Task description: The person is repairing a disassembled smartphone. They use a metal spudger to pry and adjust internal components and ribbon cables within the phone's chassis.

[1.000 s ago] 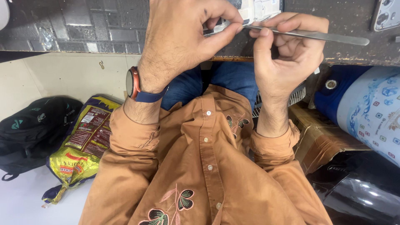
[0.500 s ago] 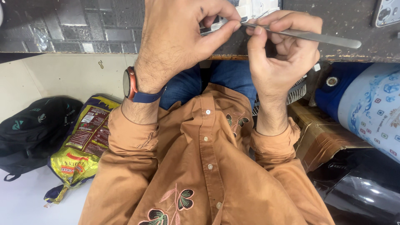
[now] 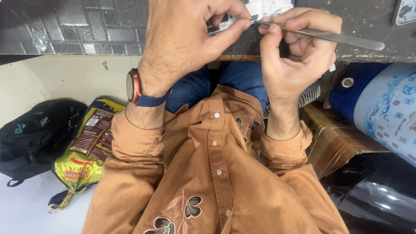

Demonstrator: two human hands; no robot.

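Tweezers (image 3: pixel 329 37) dipped slightly; right hand (image 3: pixel 299 56) grip closed (fisted); left hand (image 3: pixel 186 39) pinches part (image 3: pixel 225 26)

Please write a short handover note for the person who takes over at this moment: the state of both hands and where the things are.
Left hand: pinches a small flat part at the dark bench edge.
Right hand: holds metal tweezers, tip at the part.
Done: part gripped, tweezers at it.
Left: the tweezer work is not visibly finished; details too small to tell.
On the floor: black backpack, yellow bag.

rust-brown shirt (image 3: pixel 208 173), floral embroidery; silver tweezers (image 3: pixel 333 38)
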